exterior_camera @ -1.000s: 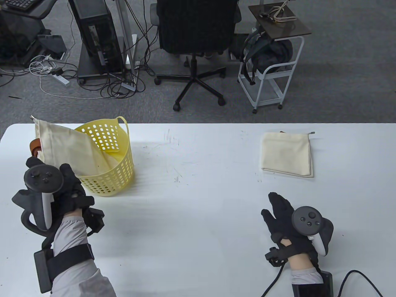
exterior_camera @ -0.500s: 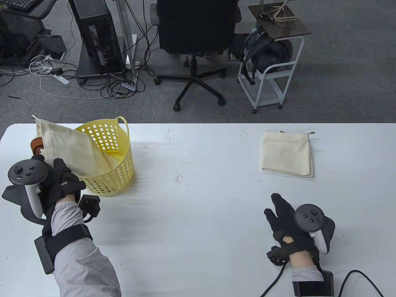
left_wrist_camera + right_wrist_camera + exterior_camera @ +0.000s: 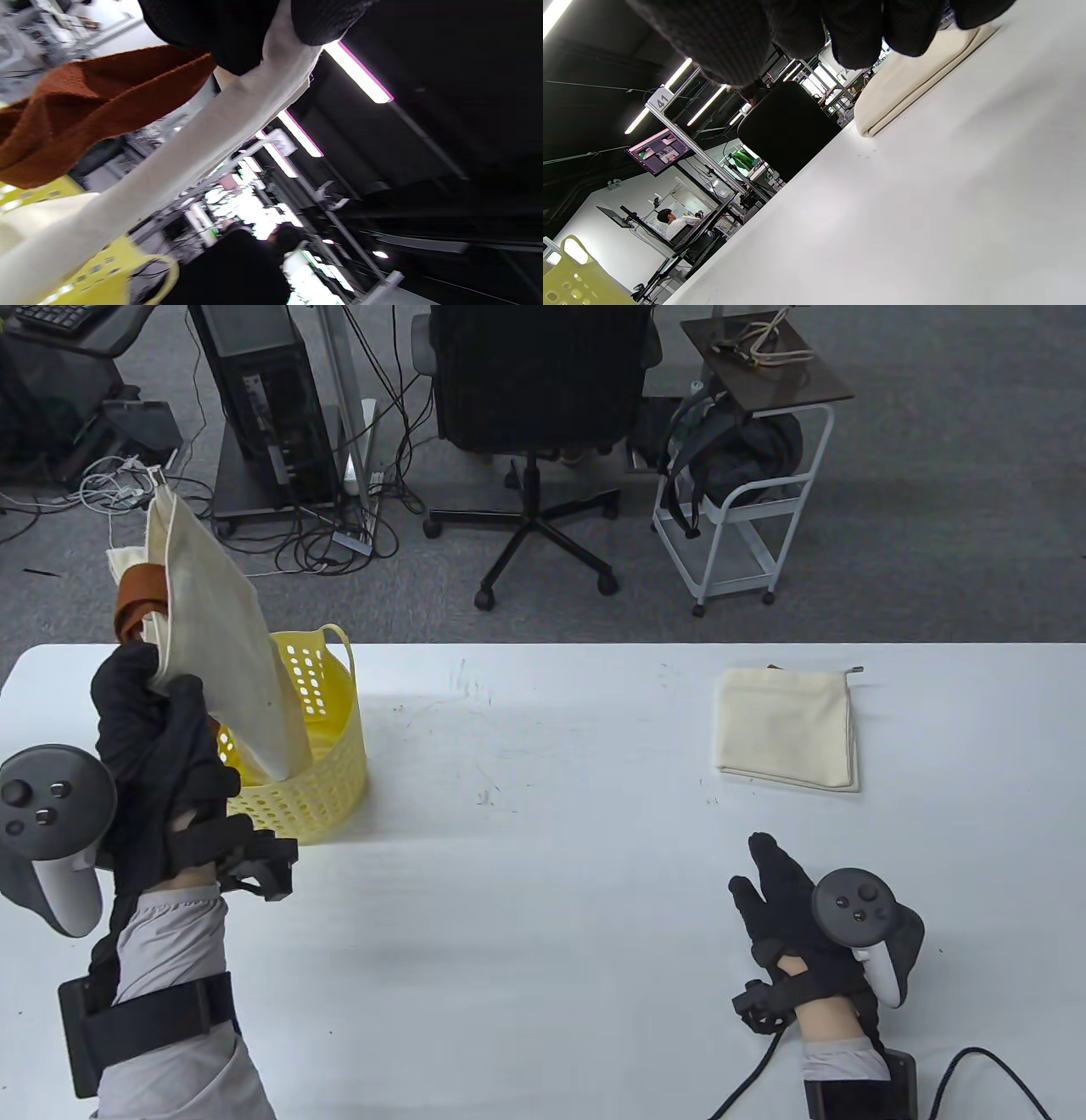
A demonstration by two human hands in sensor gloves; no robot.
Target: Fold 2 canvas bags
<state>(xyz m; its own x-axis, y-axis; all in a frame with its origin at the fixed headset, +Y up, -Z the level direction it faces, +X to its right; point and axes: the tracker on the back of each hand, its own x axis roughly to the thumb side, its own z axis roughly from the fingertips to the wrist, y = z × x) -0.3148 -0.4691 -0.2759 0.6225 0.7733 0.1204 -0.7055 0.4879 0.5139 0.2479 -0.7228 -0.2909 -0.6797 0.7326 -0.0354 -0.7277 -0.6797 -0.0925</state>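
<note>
Canvas bag (image 3: 225, 645), soft and limp, hangs gripped in left hand (image 3: 153, 755) over yellow basket (image 3: 327, 780); right hand (image 3: 785, 899) rests empty, fingers spread, on worktop (image 3: 551, 857).

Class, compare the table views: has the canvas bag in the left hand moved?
Yes. The left hand has lifted the canvas bag up, mostly out of the yellow basket, which stayed put.

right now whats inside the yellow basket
Only the lower end of the canvas bag that the left hand grips and lifts. The basket floor beneath it is covered, so anything else cannot be told.
</note>
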